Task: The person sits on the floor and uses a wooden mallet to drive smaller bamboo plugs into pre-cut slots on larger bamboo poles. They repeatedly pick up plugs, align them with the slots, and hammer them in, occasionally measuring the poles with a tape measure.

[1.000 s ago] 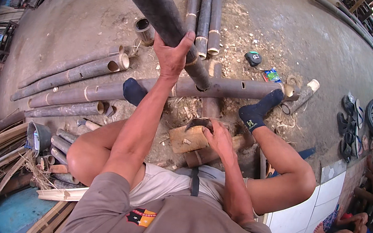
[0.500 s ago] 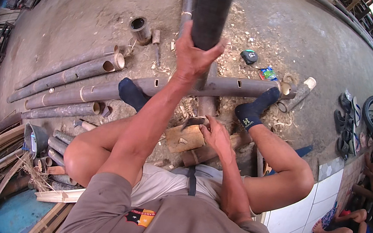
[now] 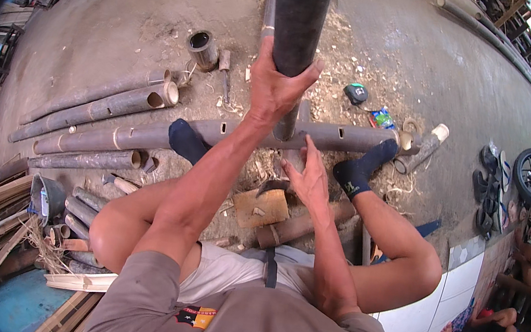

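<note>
1. Left hand [image 3: 276,93]: fingers wrapped around dark round bamboo pole [image 3: 298,28], over slotted brown bamboo tube [image 3: 323,135]; contact unclear.
2. Right hand [image 3: 312,181]: empty, loosely spread, near pole's foot.
3. Likely aligning; next needs steadying.

The dark bamboo pole [image 3: 299,21] is round and almost black, and it is held with its top end up. The top goes to 12 o'clock, and the low end points to 6 o'clock, over the lying bamboo pole [image 3: 368,138]. That one is long and brown, has small holes, and stretches from 9 o'clock to nearly 3 o'clock.
</note>
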Available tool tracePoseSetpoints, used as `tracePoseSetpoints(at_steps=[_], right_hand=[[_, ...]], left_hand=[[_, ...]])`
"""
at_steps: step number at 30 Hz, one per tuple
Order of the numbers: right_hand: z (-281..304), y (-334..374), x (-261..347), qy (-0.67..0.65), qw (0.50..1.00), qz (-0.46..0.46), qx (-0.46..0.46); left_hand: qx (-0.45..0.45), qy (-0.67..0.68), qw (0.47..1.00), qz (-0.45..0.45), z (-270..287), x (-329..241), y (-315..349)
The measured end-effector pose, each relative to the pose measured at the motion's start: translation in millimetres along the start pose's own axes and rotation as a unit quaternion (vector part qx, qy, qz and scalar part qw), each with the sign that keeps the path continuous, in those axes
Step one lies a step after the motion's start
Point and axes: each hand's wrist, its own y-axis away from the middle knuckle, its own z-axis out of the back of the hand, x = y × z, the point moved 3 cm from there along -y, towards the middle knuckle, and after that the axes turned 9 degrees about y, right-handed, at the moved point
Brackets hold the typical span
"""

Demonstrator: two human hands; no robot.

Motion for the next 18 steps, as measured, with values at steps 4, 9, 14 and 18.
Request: tracePoseSetpoints(at_steps=[4, 9, 14, 18], right_hand=[[-4, -38, 23, -0.032, 0.994, 0.021, -0.102], [-3, -75, 22, -0.134, 0.985, -0.09, -0.057], [-3, -171, -17, -0.083, 0.987, -0.135, -0.02], [-22, -246, -92, -0.054, 0.985, -0.163, -0.021]], left_hand=[[0.014, -0.009, 0.999, 0.051, -19, -10, -18], [0.068, -0.051, 0.986, 0.144, 7, 58, -48], [0.263, -0.38, 0.857, 0.23, 120, 183, 24], [0.436, -0.527, 0.705, 0.187, 115, 172, 71]])
